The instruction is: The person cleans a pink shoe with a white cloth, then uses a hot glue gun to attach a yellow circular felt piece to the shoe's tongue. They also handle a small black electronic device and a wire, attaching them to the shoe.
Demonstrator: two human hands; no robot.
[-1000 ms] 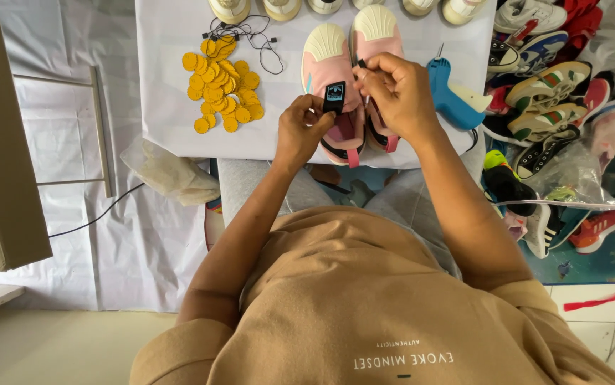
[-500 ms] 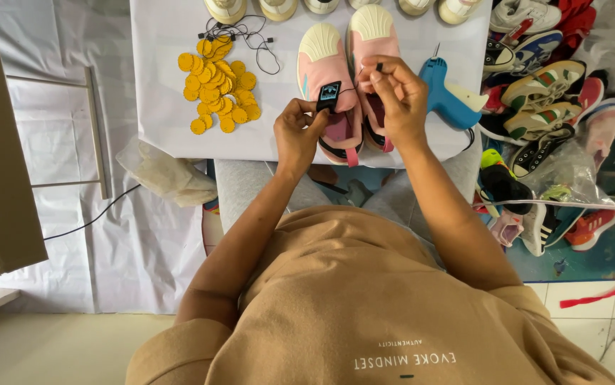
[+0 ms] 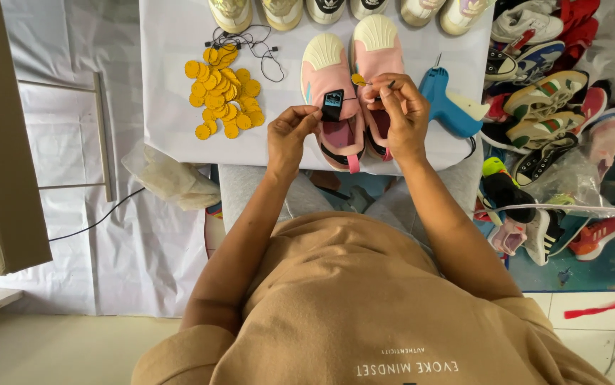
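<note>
White-covered table point(image 3: 179, 135): over the pink slip-on shoes point(image 3: 336, 93), left hand point(image 3: 289, 135) now pinches a small black tag point(image 3: 332, 105) lower down; right hand point(image 3: 400, 114) pinches, I think, a thin string with a yellow disc point(image 3: 358, 79).

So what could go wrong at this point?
The left hand pinches a small black tag linked by a thin string to the right hand; a tug might snap it. The yellow discs lie loosely heaped and could scatter. The blue glue gun sits close beside the right hand.
</note>
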